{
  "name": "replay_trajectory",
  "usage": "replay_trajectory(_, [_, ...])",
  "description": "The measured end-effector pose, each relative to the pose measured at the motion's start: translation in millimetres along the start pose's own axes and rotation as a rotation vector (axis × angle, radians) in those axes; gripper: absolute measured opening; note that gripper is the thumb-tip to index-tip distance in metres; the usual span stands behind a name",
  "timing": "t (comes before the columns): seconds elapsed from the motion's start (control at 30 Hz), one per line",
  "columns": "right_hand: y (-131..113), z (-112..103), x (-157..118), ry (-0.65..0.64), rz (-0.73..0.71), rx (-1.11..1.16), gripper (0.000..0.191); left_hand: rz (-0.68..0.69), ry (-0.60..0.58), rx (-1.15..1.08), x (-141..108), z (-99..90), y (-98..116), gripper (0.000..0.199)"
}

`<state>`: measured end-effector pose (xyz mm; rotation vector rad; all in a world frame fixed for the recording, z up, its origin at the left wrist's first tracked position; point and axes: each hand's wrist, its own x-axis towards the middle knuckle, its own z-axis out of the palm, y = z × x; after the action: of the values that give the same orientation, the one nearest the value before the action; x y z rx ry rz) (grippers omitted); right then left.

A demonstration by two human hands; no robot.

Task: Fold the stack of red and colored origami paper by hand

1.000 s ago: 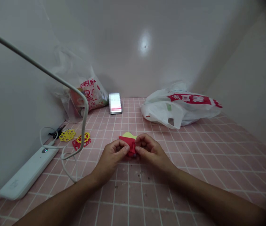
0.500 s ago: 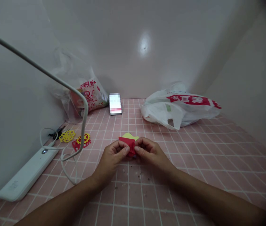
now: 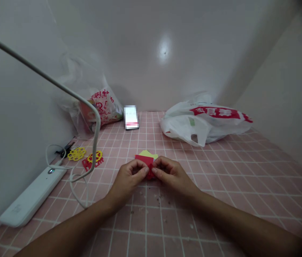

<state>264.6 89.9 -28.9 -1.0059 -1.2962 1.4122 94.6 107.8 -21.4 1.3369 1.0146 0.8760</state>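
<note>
Between my two hands is a piece of red paper (image 3: pixel 144 160), partly bunched or folded where the fingers meet. My left hand (image 3: pixel 131 175) pinches it from the left with thumb and forefinger. From the right, my right hand (image 3: pixel 170 173) pinches the same paper, its fingertips nearly touching those of the left. Just behind lies some yellow paper (image 3: pixel 148 154), mostly covered by the red piece. Fingers hide the lower part of the red paper, so its exact shape is unclear.
A white power bank (image 3: pixel 33 196) with a looping cable (image 3: pixel 97 132) lies at left. Near it are a yellow flower-shaped cutout (image 3: pixel 76 154) and a red lettered cutout (image 3: pixel 86 164). Farther back stand a phone (image 3: pixel 131 117), a clear bag (image 3: pixel 108 107) and a white plastic bag (image 3: pixel 185 126).
Both hands stay in nearly the same place. The red paper between the fingertips looks slightly more bunched, and the view has shifted a little.
</note>
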Motion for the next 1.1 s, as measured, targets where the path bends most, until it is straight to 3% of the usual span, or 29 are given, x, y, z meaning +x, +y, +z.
replay_trajectory(0.4, [-1.3,1.3,-0.1,-0.026,0.097,0.161,0.025,0.011,0.001,-0.044,-0.9,0.5,0.7,0.02])
replay_trajectory(1.1, [-1.6,2.0,-0.3,0.025,0.038,0.039,0.019,0.014,-0.029,0.026,0.4,0.3,1.7,0.017])
